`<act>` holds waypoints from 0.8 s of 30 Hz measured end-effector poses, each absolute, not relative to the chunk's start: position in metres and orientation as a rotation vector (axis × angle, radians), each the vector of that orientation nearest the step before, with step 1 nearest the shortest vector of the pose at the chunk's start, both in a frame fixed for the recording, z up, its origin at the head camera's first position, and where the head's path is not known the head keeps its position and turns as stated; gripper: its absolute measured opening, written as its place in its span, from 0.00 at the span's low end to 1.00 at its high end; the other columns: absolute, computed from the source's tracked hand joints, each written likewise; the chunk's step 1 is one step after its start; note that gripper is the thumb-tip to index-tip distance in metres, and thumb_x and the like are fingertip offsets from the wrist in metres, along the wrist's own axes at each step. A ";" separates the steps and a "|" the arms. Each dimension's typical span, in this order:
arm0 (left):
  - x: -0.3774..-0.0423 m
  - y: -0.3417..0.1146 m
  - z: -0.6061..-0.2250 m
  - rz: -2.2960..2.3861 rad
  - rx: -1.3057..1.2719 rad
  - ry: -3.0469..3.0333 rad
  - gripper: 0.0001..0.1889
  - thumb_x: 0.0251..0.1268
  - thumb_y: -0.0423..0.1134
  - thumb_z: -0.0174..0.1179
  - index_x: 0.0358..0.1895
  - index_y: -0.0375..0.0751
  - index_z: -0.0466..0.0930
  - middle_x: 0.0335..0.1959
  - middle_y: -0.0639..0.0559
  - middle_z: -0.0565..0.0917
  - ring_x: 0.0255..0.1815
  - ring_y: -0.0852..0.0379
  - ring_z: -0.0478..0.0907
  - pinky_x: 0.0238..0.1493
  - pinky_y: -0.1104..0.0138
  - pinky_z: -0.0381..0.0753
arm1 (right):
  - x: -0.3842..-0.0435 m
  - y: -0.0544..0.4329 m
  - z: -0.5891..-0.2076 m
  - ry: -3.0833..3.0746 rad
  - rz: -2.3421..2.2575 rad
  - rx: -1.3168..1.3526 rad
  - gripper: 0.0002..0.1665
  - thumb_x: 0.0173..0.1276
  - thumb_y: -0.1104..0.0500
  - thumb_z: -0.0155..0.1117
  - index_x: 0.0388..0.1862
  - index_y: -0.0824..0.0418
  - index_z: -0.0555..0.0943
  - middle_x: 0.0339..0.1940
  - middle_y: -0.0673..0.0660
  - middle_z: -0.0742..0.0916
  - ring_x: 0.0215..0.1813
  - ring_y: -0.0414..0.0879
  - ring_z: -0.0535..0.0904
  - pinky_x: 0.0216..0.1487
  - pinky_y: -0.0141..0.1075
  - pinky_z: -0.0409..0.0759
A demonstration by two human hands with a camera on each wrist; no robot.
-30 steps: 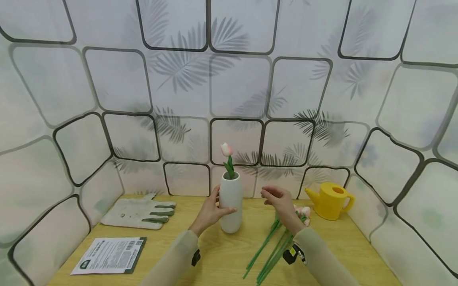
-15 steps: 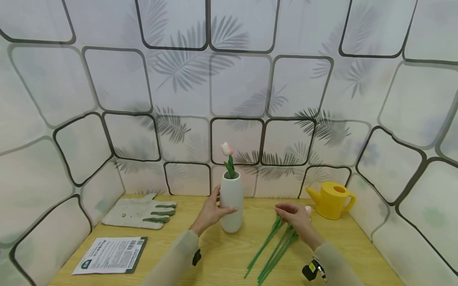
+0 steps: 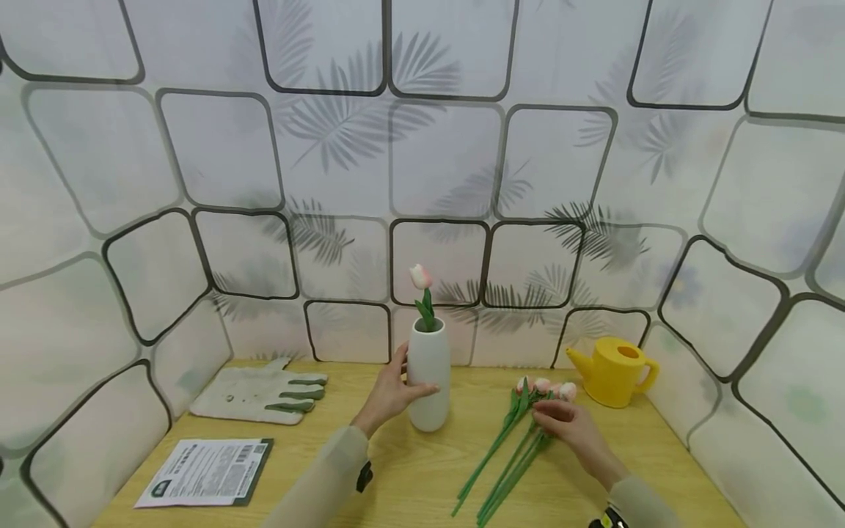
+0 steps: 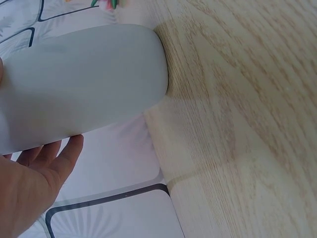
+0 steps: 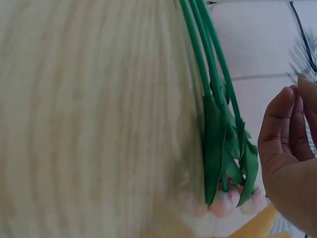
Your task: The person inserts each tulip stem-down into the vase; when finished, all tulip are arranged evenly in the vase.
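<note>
Plainly, the left hand [image 3: 391, 396] grips the upright vase [image 3: 430, 378], one tulip [image 3: 420, 277] at its twelve o'clock; the right hand [image 3: 574, 431], pinched on nothing, hovers near loose tulips [image 5: 215, 141] at the vase's four, watering can [image 3: 610, 374] at three, glove [image 3: 244, 394] at nine, packet [image 3: 201, 473] at eight

A yellowish wood-grain tabletop [image 3: 403, 488] bears an upright white vase [image 3: 430, 378]. Left of the vase lies a grey-and-green work glove [image 3: 240, 392]; nearer the front on that side, a printed packet [image 3: 201, 473]. Right of the vase lie pink long-stemmed tulips [image 3: 518, 474], and farther right stands a yellow watering can [image 3: 610, 375].
</note>
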State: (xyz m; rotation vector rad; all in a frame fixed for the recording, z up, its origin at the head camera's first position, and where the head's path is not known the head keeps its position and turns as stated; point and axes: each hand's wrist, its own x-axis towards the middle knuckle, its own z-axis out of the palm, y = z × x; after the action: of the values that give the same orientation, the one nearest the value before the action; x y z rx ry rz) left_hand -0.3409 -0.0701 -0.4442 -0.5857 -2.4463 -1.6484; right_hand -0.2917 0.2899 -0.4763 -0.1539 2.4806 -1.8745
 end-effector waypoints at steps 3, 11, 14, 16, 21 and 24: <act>-0.340 -0.070 -0.444 -1.656 -0.583 -2.443 0.51 0.51 0.50 0.75 0.77 0.54 0.53 0.66 0.41 0.73 0.64 0.39 0.73 0.54 0.45 0.81 | -0.288 0.298 -0.480 2.451 -1.817 -0.161 0.31 0.70 0.55 0.65 0.63 0.76 0.73 0.54 0.62 0.86 0.45 0.41 0.83 0.44 0.36 0.84; -0.341 -0.070 -0.444 -1.652 -0.591 -2.433 0.51 0.52 0.49 0.75 0.77 0.52 0.52 0.65 0.39 0.73 0.63 0.39 0.74 0.53 0.46 0.82 | -0.283 0.306 -0.492 2.421 -1.675 -0.157 0.28 0.70 0.57 0.65 0.62 0.75 0.75 0.47 0.59 0.87 0.36 0.41 0.80 0.35 0.34 0.82; -0.340 -0.070 -0.443 -1.668 -0.588 -2.435 0.51 0.52 0.50 0.75 0.77 0.54 0.52 0.66 0.40 0.73 0.64 0.39 0.73 0.54 0.45 0.81 | -0.282 0.303 -0.495 2.418 -1.654 -0.168 0.27 0.70 0.59 0.63 0.61 0.76 0.75 0.44 0.57 0.88 0.31 0.41 0.78 0.32 0.34 0.80; -0.340 -0.070 -0.443 -1.672 -0.593 -2.439 0.51 0.52 0.51 0.75 0.77 0.54 0.52 0.66 0.40 0.72 0.65 0.39 0.73 0.54 0.44 0.80 | -0.282 0.302 -0.496 2.407 -1.654 -0.170 0.27 0.70 0.60 0.63 0.61 0.77 0.74 0.42 0.55 0.87 0.29 0.41 0.77 0.31 0.33 0.80; -0.341 -0.070 -0.444 -1.673 -0.594 -2.446 0.51 0.52 0.51 0.74 0.77 0.54 0.52 0.67 0.40 0.71 0.65 0.38 0.72 0.54 0.44 0.80 | -0.281 0.298 -0.497 2.400 -1.655 -0.147 0.27 0.69 0.61 0.64 0.62 0.76 0.74 0.41 0.54 0.87 0.28 0.41 0.76 0.30 0.33 0.79; -0.340 -0.070 -0.444 -1.667 -0.595 -2.448 0.51 0.52 0.52 0.74 0.77 0.54 0.52 0.67 0.40 0.71 0.65 0.39 0.72 0.55 0.44 0.80 | -0.281 0.297 -0.498 2.415 -1.642 -0.138 0.28 0.69 0.59 0.65 0.62 0.75 0.74 0.44 0.57 0.87 0.29 0.42 0.77 0.31 0.33 0.80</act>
State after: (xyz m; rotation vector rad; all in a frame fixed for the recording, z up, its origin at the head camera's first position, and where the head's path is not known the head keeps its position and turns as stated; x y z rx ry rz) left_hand -0.3404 -0.0704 -0.4444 -0.5949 -2.4483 -1.6672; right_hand -0.2811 0.2967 -0.4978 -0.1378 2.4153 -1.6423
